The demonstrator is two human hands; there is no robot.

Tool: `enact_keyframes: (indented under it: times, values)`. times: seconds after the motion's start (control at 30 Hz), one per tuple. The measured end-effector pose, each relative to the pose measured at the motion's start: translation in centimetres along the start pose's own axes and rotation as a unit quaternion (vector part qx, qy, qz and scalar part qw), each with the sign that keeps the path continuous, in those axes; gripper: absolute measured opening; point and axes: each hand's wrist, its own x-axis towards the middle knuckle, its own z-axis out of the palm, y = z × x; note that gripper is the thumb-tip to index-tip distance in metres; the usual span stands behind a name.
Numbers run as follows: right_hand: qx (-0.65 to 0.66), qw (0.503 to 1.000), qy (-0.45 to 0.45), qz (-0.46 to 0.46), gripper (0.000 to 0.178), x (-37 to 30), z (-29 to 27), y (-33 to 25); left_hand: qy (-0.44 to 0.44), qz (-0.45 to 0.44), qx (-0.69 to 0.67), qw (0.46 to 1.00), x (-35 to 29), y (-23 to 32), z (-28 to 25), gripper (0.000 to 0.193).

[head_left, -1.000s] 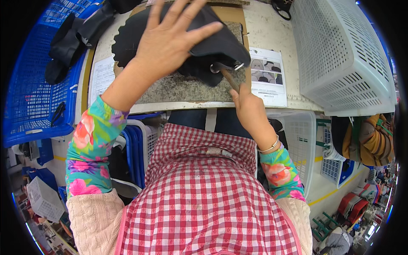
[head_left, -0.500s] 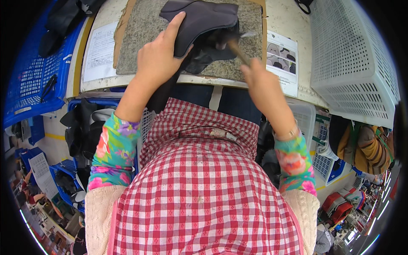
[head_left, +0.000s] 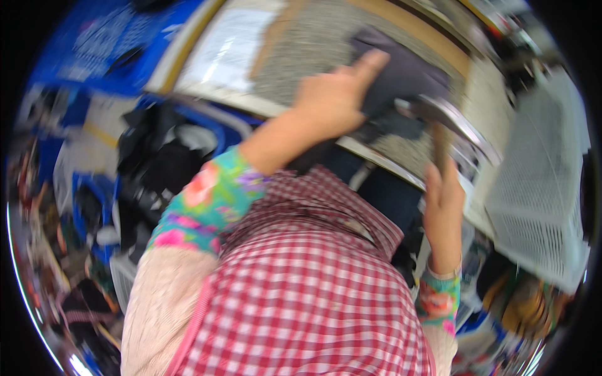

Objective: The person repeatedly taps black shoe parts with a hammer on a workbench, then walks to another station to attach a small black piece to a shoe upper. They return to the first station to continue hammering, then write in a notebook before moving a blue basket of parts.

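Left hand (head_left: pixel 332 103), upper centre of frame, lies on the dark sheet piece (head_left: pixel 407 72); index finger stretched out along it, other fingers blurred, can't tell if they pinch or just press. Right hand (head_left: pixel 445 200), right of centre, has fingers clamped round the wooden handle of a hammer (head_left: pixel 461 125). Hammer head overlaps the piece's lower right end; contact or gap, can't tell.

Piece sits upper right of centre on a grey speckled slab (head_left: pixel 301 56), near the table's front edge. Paper sheet (head_left: pixel 226 47) upper left, blue basket (head_left: pixel 119 50) far upper left, white basket (head_left: pixel 539 175) at right. Blue bin with dark pieces (head_left: pixel 166 160) left of centre.

Risks, my judgement: an off-line swing could catch the left fingers, since that hand is close to the hammer head. Loose pressure could let the piece slip or fold under a blow. A tilted head could dent or mark the surface. Motion blur everywhere, so fine edges unreadable.
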Motion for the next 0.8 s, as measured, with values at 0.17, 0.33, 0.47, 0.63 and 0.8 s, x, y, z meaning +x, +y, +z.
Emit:
enact_keyframes:
  times: [0.17,0.33,0.47,0.63,0.8]
  values:
    - [-0.069,0.995,-0.008,-0.078,0.025,-0.7,4.7,1.4,0.025,0.013,-0.04,0.999,-2.3,-0.1,-2.2,0.083]
    - [0.291,0.917,-0.232,0.143,0.028,-1.2,2.3,-0.5,0.111,-0.056,-0.009,0.992,-10.1,-5.1,-8.0,0.077]
    - [0.353,0.896,-0.251,0.1,0.029,-2.5,0.6,-2.9,0.4,-0.138,0.08,0.903,-23.2,-12.2,-15.8,0.05]
    - [0.337,0.897,-0.252,0.132,0.027,-2.1,1.4,-4.7,0.443,-0.267,0.388,0.763,-37.4,-23.2,-20.2,0.072]
    - [0.41,0.841,-0.309,0.171,0.029,-1.0,2.3,-5.2,-0.018,-0.465,0.293,0.835,-40.0,-36.7,-9.3,0.092]
